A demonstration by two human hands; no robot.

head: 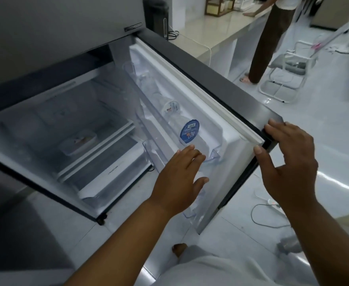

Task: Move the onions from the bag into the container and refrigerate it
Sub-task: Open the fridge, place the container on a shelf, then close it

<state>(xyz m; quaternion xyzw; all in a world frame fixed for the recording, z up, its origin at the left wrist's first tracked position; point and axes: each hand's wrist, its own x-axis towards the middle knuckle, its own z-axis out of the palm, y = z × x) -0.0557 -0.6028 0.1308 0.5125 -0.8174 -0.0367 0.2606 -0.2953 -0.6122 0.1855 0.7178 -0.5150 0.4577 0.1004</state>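
The fridge stands open, its door (221,112) swung out to the right. A clear lidded container (77,142) rests on a glass shelf inside the compartment; its contents are too blurred to name. My right hand (289,159) hooks its fingers over the outer corner of the door edge. My left hand (179,176) hovers flat, fingers apart and holding nothing, in front of the lower door bin. No bag is in view.
Water bottles (190,132) lie in the door bin. A drawer (111,174) sits under the shelf. Another person (270,38) stands at a long counter (221,36) behind the door. A white chair (287,75) and cables (266,215) are on the floor at right.
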